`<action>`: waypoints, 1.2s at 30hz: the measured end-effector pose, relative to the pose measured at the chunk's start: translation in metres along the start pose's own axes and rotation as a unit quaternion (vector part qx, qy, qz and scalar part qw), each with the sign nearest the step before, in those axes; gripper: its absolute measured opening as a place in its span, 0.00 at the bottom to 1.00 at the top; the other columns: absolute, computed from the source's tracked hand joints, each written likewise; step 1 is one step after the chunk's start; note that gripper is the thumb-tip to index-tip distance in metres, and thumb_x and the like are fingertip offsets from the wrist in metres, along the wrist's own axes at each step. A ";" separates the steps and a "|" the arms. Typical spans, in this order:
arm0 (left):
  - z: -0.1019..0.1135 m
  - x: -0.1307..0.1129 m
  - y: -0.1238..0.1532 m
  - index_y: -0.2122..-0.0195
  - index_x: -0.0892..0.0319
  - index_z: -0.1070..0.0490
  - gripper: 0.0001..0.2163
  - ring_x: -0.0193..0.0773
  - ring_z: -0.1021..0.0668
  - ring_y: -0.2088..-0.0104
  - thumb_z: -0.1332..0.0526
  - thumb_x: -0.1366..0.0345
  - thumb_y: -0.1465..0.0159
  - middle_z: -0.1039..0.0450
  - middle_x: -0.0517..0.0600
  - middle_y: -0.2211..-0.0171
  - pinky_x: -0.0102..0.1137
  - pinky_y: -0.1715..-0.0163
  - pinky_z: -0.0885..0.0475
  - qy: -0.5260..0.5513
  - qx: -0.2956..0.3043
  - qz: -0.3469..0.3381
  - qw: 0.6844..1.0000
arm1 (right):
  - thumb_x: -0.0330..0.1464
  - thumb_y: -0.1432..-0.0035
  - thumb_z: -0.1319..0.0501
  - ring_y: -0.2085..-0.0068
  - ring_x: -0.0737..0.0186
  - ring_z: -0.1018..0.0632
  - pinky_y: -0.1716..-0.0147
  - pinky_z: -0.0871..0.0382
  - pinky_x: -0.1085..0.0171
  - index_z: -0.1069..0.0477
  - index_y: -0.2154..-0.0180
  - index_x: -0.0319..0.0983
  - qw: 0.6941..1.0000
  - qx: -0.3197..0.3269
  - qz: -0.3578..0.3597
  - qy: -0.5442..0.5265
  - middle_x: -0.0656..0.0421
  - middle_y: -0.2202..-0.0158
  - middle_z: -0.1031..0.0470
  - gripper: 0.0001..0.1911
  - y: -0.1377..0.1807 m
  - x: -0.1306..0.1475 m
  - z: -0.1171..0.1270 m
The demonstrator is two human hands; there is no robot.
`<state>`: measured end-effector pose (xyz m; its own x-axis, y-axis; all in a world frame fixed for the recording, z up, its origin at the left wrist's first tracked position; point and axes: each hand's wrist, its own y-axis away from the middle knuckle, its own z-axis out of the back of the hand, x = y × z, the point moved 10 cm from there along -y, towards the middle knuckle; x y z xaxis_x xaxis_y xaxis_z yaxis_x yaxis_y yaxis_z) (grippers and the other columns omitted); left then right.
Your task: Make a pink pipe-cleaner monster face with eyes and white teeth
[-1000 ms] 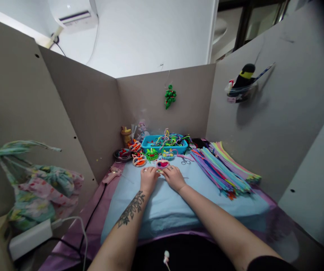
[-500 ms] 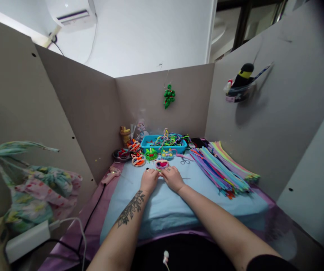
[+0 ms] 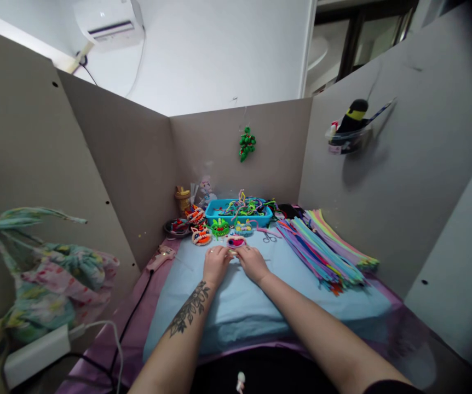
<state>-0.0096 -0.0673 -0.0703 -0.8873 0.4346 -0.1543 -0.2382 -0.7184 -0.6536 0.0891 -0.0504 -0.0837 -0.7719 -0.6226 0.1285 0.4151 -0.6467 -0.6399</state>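
Note:
Over the pale blue cloth (image 3: 244, 306), a small pink pipe-cleaner piece (image 3: 237, 242) with a magenta middle is pinched between both hands. My left hand (image 3: 216, 262) has its fingers closed at the piece's lower left edge. From the right, my right hand (image 3: 253, 262) closes on its lower right edge. The fingertips are partly hidden behind the hands. Just beyond sit finished-looking fuzzy creatures: an orange one (image 3: 201, 235), a green one (image 3: 220, 227) and a yellow-and-blue one (image 3: 244, 226). Scissors (image 3: 269, 237) lie to the right.
A blue tray (image 3: 215, 219) with tangled pipe cleaners stands at the back. Long pipe-cleaner bundles (image 3: 322, 254) lie to the right. A pink glue gun (image 3: 161, 258) with a black cord rests left. Grey panels (image 3: 236, 180) enclose the table.
The view has tilted slightly, so the surroundings sit a little lower in the picture. Both hands stay on the pink piece, which looks slightly turned, with more magenta showing.

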 end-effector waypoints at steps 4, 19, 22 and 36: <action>0.004 -0.006 0.000 0.62 0.55 0.26 0.06 0.41 0.27 0.60 0.40 0.64 0.38 0.25 0.51 0.65 0.37 0.56 0.38 0.013 0.003 -0.011 1.000 | 0.29 0.38 0.46 0.62 0.59 0.27 0.64 0.41 0.63 0.29 0.62 0.39 1.000 0.000 0.003 0.002 0.55 0.65 0.24 0.07 0.000 0.001 0.001; -0.006 -0.004 0.002 0.71 0.58 0.27 0.09 0.38 0.27 0.68 0.44 0.63 0.37 0.27 0.51 0.72 0.30 0.67 0.36 0.059 0.042 -0.007 0.997 | 0.30 0.39 0.44 0.65 0.60 0.29 0.63 0.45 0.62 0.29 0.68 0.38 0.998 -0.009 0.053 0.024 0.56 0.69 0.25 0.07 0.002 0.012 0.001; -0.006 -0.004 0.002 0.69 0.58 0.27 0.09 0.37 0.27 0.68 0.44 0.64 0.37 0.27 0.51 0.71 0.29 0.67 0.35 0.068 0.045 -0.001 0.997 | 0.30 0.38 0.45 0.65 0.60 0.29 0.63 0.45 0.62 0.29 0.68 0.38 0.998 -0.014 0.052 0.026 0.56 0.69 0.25 0.08 0.003 0.011 0.003; -0.008 -0.006 0.003 0.68 0.58 0.29 0.08 0.41 0.27 0.65 0.47 0.68 0.37 0.29 0.53 0.69 0.33 0.64 0.35 0.051 0.049 0.001 0.997 | 0.32 0.37 0.46 0.65 0.60 0.28 0.63 0.43 0.61 0.28 0.66 0.38 0.998 -0.017 0.051 0.019 0.55 0.68 0.26 0.10 0.004 0.012 0.003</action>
<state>-0.0015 -0.0679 -0.0770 -0.8442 0.4825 -0.2336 -0.2782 -0.7668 -0.5785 0.0830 -0.0621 -0.0825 -0.7445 -0.6669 0.0320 0.4766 -0.5643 -0.6741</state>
